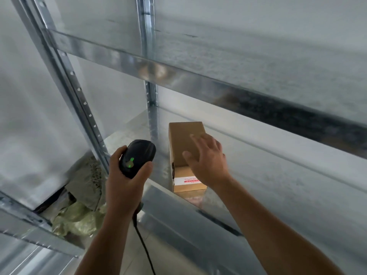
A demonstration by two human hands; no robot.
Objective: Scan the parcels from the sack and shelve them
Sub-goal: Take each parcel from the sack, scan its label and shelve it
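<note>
Fingers [198, 138] of the right hand [208, 161] lie spread and loose over the box [182, 139], gripping nothing; whether they touch its top I cannot tell. The box stands on the lower shelf [258, 175], close to the rear post [152, 108], with its label [188, 180] facing the aisle, probably so it can be read later. The left hand [123, 183] curls round the scanner [137, 157], held off to the side with a green light showing and its cable [143, 245] hanging down, likely kept ready for the next parcel. The sack [77, 215], pale green and crumpled, lies low on the left beyond the front post. Shelving is bare galvanised steel, with an upper shelf [218, 62] overhead and pale walls behind.
</note>
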